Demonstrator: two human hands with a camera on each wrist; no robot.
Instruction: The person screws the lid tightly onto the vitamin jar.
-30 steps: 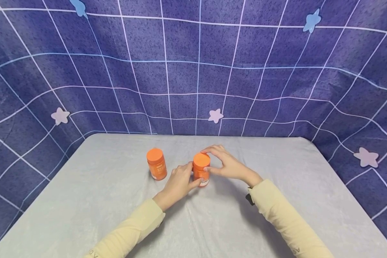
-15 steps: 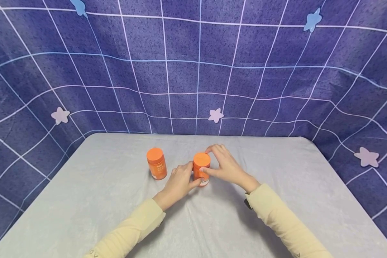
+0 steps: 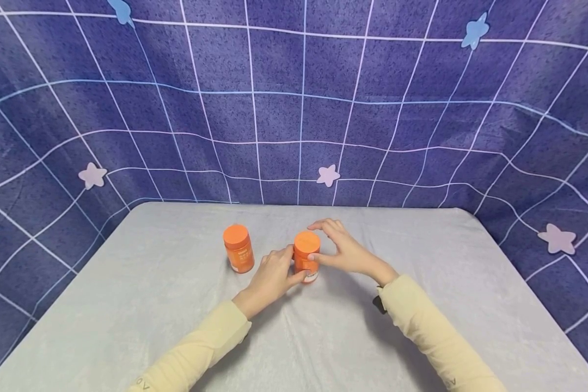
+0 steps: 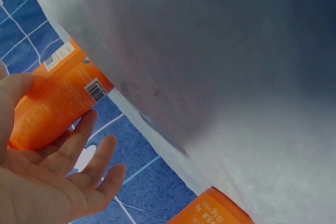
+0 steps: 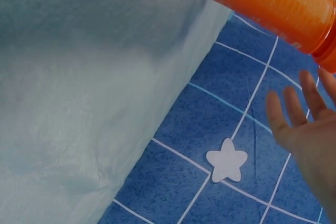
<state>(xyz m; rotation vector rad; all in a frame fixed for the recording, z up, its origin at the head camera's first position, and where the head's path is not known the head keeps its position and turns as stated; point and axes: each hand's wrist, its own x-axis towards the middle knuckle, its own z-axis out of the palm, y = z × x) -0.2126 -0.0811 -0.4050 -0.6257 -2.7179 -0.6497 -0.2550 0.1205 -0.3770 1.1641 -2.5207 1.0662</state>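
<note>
An orange jar (image 3: 304, 265) with an orange screw lid (image 3: 306, 242) stands upright near the middle of the table. My left hand (image 3: 273, 274) grips its body from the left, thumb across the front and fingers behind. In the left wrist view, a barcode shows on the jar (image 4: 55, 103), and the outer fingers spread away from it. My right hand (image 3: 347, 252) holds the lid between thumb and index finger, the thumb on its front right edge. The right wrist view shows the other fingers of this hand (image 5: 315, 135) extended beside the lid.
A second, similar orange jar (image 3: 239, 256), lid on, stands upright left of my left hand. Light grey cloth covers the table (image 3: 127, 305). Behind and at the sides hangs a blue curtain (image 3: 284, 120) with grid lines and stars.
My right hand turned about the lid, thumb sliding left along its front, then swung back to the right side. The left hand and both jars stayed in place.
</note>
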